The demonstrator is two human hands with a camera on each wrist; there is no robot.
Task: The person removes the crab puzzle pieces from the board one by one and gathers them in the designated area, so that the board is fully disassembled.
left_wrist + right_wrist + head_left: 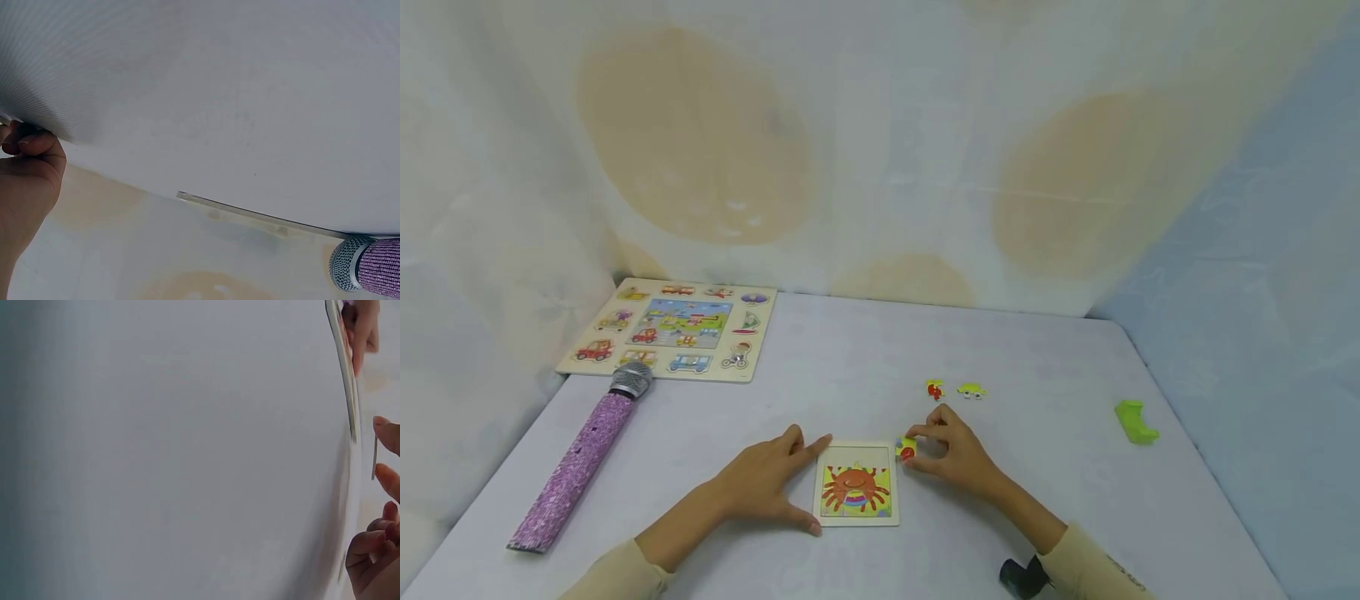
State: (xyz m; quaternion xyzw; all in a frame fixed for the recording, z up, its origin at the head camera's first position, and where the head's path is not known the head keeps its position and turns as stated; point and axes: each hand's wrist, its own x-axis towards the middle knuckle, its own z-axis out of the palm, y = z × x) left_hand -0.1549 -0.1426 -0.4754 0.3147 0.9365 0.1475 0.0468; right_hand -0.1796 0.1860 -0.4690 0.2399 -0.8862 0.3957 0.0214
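A small square puzzle board (893,500) with a cream frame lies on the table, its orange crab picture (855,483) filling the lower part and a bare strip at the top. My left hand (763,479) touches the board's left side, thumb and index finger spread wide apart. Just off the board's upper right edge, my right hand (958,454) pinches a yellow and red puzzle piece (906,450) between thumb and index finger. In the right wrist view that piece (375,456) appears edge-on as a thin strip. Two more puzzle pieces, one red and yellow (935,389), one yellow-green (972,390), lie behind the right hand.
A vehicle puzzle board (760,342) lies at the back left. A microphone with a glittery purple handle (576,467) overlaps its front edge. Toward the right edge sits a bright green object (1136,422). Near the right sleeve lies a black object (1021,577), partly hidden.
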